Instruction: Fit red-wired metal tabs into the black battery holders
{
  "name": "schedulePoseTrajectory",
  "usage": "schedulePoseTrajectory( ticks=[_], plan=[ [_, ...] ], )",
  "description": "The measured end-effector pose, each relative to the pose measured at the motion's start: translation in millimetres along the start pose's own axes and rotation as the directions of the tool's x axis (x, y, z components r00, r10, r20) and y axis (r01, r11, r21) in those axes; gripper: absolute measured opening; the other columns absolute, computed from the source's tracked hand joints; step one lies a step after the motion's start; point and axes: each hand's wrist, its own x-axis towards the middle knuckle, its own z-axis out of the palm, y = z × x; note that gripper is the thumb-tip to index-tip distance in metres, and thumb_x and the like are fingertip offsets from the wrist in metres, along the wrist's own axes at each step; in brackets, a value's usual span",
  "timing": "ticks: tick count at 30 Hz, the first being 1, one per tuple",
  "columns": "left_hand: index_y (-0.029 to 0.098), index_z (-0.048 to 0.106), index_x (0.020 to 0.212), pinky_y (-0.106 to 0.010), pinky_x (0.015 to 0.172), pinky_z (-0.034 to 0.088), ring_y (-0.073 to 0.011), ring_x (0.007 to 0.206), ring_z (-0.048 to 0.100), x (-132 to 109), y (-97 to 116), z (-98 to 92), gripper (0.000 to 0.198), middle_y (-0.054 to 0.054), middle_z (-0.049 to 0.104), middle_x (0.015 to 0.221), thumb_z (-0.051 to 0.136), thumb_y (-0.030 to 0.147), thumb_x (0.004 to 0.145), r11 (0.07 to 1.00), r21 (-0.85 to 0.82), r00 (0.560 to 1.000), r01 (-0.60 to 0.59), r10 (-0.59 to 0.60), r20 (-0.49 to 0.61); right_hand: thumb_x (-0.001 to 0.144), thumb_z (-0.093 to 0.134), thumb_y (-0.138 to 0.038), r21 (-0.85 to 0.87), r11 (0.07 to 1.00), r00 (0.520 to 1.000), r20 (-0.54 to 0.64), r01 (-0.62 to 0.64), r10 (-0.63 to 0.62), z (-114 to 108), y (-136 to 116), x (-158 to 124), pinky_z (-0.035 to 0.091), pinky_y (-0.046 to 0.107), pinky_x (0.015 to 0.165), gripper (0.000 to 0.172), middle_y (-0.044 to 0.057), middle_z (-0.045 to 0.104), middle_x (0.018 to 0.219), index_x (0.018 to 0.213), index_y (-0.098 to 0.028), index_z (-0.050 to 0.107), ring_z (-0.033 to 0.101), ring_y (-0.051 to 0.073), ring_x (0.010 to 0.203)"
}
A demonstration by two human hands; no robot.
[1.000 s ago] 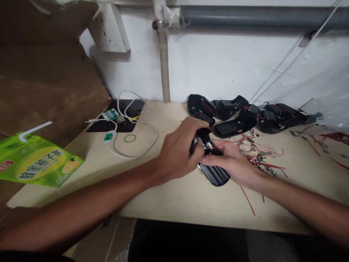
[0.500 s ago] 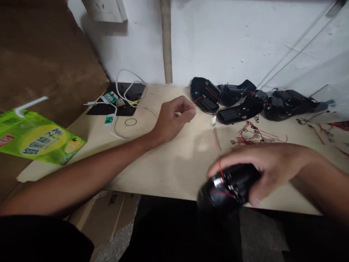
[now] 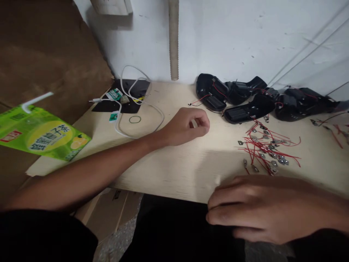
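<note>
My left hand (image 3: pixel 188 127) rests on the pale wooden table (image 3: pixel 174 171), its fingers curled into a loose fist with nothing showing in them. My right hand (image 3: pixel 261 207) hangs below the table's front edge over a dark area, palm down, fingers pressed together and curved; whatever is under it is hidden. A heap of red wires with small metal tabs (image 3: pixel 267 149) lies just beyond the right hand. Several black plastic housings (image 3: pixel 240 102) with red wires lie along the wall at the back right.
A green drink carton with a straw (image 3: pixel 43 134) sits at the left edge, brown cardboard (image 3: pixel 40 54) behind it. A white cable (image 3: pixel 136 120), a black pad (image 3: pixel 122 102) and a green rubber ring (image 3: pixel 135 119) lie at the back left. A pipe (image 3: pixel 173 40) runs down the wall.
Both hands held a black housing on the table. The right hand then carried it off the front edge and down, out of sight. The left hand let go and settled on the table.
</note>
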Motion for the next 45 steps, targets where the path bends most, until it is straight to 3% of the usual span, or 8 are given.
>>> schedulePoseTrajectory(
  ticks=[13, 16, 18, 21, 23, 30, 40, 45],
  plan=[
    [0.014, 0.062, 0.069, -0.019, 0.055, 0.043, -0.0094, 0.064, 0.056, -1, -3, 1.2, 0.005, -0.002, 0.064, 0.073, 0.058, 0.014, 0.073, 0.999, 0.034, 0.997, -0.038, 0.036, 0.061, 0.079, 0.066, -0.008, 0.179, 0.984, 1.0, 0.015, -0.01, 0.008, -6, 9, 0, 0.052, 0.027, 0.074, 0.024, 0.006, 0.071, 0.095, 0.101, -0.016, 0.068, 0.066, 0.017, 0.085],
    [0.013, 0.062, 0.067, -0.019, 0.055, 0.043, -0.0092, 0.063, 0.056, -1, -4, 2.1, 0.008, -0.002, 0.063, 0.071, 0.057, 0.012, 0.073, 0.998, 0.055, 1.0, 0.007, -0.007, 0.003, 0.083, 0.062, -0.009, 0.256, 0.966, 0.988, -0.143, -0.017, 0.056, -12, 19, -2, 0.051, 0.024, 0.061, 0.011, 0.003, 0.069, 0.08, 0.09, -0.016, 0.067, 0.064, 0.012, 0.069],
    [0.013, 0.062, 0.067, -0.019, 0.055, 0.043, -0.0083, 0.061, 0.054, -1, -4, 2.5, 0.008, -0.001, 0.062, 0.07, 0.056, 0.012, 0.073, 0.996, 0.072, 0.998, 0.05, -0.046, -0.051, 0.085, 0.059, -0.011, 0.186, 0.982, 0.905, -0.409, -0.045, 0.119, -20, 33, -7, 0.046, 0.024, 0.052, 0.01, 0.0, 0.066, 0.071, 0.085, -0.019, 0.065, 0.058, 0.01, 0.056],
    [0.013, 0.062, 0.066, -0.018, 0.055, 0.042, -0.0079, 0.06, 0.054, -2, -2, 2.2, 0.011, 0.0, 0.062, 0.067, 0.055, 0.011, 0.074, 0.992, 0.092, 0.994, 0.081, -0.074, -0.076, 0.084, 0.053, -0.013, -0.1, 0.946, 0.624, -0.772, -0.309, 0.122, -35, 63, -20, 0.044, 0.029, 0.046, 0.016, 0.002, 0.065, 0.074, 0.088, -0.024, 0.063, 0.055, 0.015, 0.054],
    [0.013, 0.062, 0.066, -0.018, 0.055, 0.043, -0.0075, 0.059, 0.054, -3, -1, 1.6, 0.011, 0.0, 0.062, 0.068, 0.055, 0.011, 0.074, 0.992, 0.088, 0.994, 0.089, -0.083, -0.069, 0.082, 0.05, -0.013, -0.239, 0.813, 0.568, -0.812, -0.531, 0.132, -44, 84, -32, 0.052, 0.041, 0.07, 0.02, 0.007, 0.065, 0.092, 0.09, -0.027, 0.063, 0.062, 0.026, 0.084],
    [0.014, 0.061, 0.065, -0.018, 0.055, 0.042, -0.0075, 0.059, 0.052, -4, 1, 0.9, 0.013, 0.0, 0.061, 0.068, 0.054, 0.01, 0.075, 0.99, 0.111, 0.995, 0.087, -0.081, -0.061, 0.079, 0.051, -0.013, -0.498, 0.566, 0.726, -0.619, -0.657, 0.299, -43, 119, -47, 0.047, 0.052, 0.092, 0.045, 0.014, 0.058, 0.123, 0.124, -0.017, 0.056, 0.053, 0.032, 0.107],
    [0.018, 0.06, 0.081, -0.029, 0.079, 0.048, -0.0141, 0.086, 0.059, -4, 1, -3.3, 0.007, -0.003, 0.064, 0.089, 0.057, 0.012, 0.08, 0.937, 0.311, 0.959, -0.159, 0.222, -0.178, 0.082, 0.039, 0.006, -0.47, 0.86, 0.909, -0.417, -0.196, -0.021, -26, 65, -16, 0.046, 0.039, 0.1, 0.049, 0.013, 0.056, 0.132, 0.125, -0.011, 0.056, 0.044, 0.024, 0.127],
    [0.019, 0.058, 0.094, -0.035, 0.088, 0.048, -0.0164, 0.097, 0.056, -5, 0, -2.9, 0.018, -0.004, 0.061, 0.101, 0.056, 0.01, 0.079, 0.907, 0.388, 0.967, -0.166, 0.227, -0.117, 0.084, 0.045, -0.001, -0.371, 0.91, 0.757, -0.644, -0.187, -0.106, -36, 66, -21, 0.047, 0.043, 0.098, 0.041, 0.01, 0.064, 0.116, 0.119, -0.017, 0.057, 0.054, 0.022, 0.115]
  ],
)
